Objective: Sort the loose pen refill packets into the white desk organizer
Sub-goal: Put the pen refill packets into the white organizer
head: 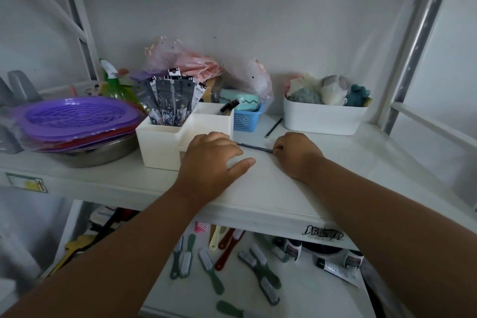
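The white desk organizer [160, 144] stands on the white shelf [284, 188]. Several dark pen refill packets [170, 98] stand upright in its back left compartment. A black clip-like item [229, 106] leans in the back right compartment. My left hand [214, 162] rests flat on the shelf against the organizer's front right corner, fingers relaxed. My right hand [296, 155] lies to the right with curled fingers pinching the end of a thin dark refill [254, 147] that lies on the shelf between both hands. A second thin dark stick [274, 127] lies farther back.
Purple trays [77, 119] stacked on a metal bowl [103, 155] sit left of the organizer. Behind are a green spray bottle [113, 82], pink bags [185, 59], a blue basket [247, 119] and a white bin [322, 119] of soft items. Brushes [206, 263] lie on the lower shelf.
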